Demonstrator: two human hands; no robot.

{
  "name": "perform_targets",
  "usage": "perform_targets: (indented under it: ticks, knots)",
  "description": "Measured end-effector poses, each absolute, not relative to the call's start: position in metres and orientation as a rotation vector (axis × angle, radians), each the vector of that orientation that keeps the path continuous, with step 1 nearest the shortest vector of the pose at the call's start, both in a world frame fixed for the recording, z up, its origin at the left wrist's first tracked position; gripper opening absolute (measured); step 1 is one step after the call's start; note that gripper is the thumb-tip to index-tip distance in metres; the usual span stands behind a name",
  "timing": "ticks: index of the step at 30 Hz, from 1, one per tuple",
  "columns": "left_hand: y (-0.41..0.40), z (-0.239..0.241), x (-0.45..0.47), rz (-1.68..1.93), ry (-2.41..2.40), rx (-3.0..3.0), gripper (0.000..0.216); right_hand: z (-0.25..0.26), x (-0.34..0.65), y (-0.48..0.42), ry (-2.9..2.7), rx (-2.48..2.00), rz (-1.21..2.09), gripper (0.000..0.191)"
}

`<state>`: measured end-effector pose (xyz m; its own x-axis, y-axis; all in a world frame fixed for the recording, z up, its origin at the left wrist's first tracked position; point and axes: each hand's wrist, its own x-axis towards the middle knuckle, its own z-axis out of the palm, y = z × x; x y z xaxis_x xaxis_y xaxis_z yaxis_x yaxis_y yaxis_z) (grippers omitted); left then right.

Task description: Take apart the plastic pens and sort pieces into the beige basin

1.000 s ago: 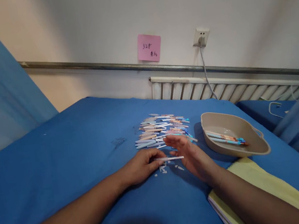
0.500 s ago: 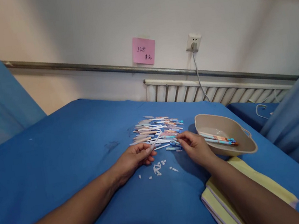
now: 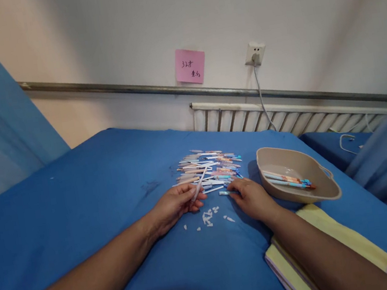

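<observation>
My left hand (image 3: 173,207) rests on the blue cloth and pinches a thin white refill stick (image 3: 198,187) that points up and away. My right hand (image 3: 250,197) lies close beside it, fingertips closed on a short light-blue pen piece (image 3: 224,192) on the cloth. Just beyond both hands lies a heap of pastel pen barrels and white sticks (image 3: 208,168). Several small white bits (image 3: 208,217) are scattered between my hands. A beige bowl (image 3: 316,190) to the right holds a few assembled pens (image 3: 288,179).
The blue-covered table (image 3: 91,213) runs left and toward the wall. A yellow notebook (image 3: 323,237) lies under my right forearm. Behind are a radiator (image 3: 284,119), a wall socket with cable (image 3: 254,53) and a pink note (image 3: 190,65). Blue curtains hang at left and right.
My left hand tipped the white stick from lying level to pointing upward. My right hand reached to the heap's near edge and closed on a light-blue piece.
</observation>
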<state>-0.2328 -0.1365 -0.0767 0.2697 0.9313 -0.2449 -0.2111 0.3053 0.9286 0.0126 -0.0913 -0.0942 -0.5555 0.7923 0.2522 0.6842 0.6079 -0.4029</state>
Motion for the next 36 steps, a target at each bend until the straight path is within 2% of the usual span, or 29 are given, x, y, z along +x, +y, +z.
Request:
perform_targets:
  ticks: [23, 36]
  knots:
    - [-0.137, -0.070, -0.230, 0.991, 1.044, 0.815, 0.018, -0.099, 0.016, -0.086, -2.234, -1.447, 0.252, 0.021]
    - [-0.137, -0.071, -0.230, 1.037, 1.027, 0.753, 0.011, -0.091, 0.013, -0.094, -1.533, -0.931, 0.484, 0.019]
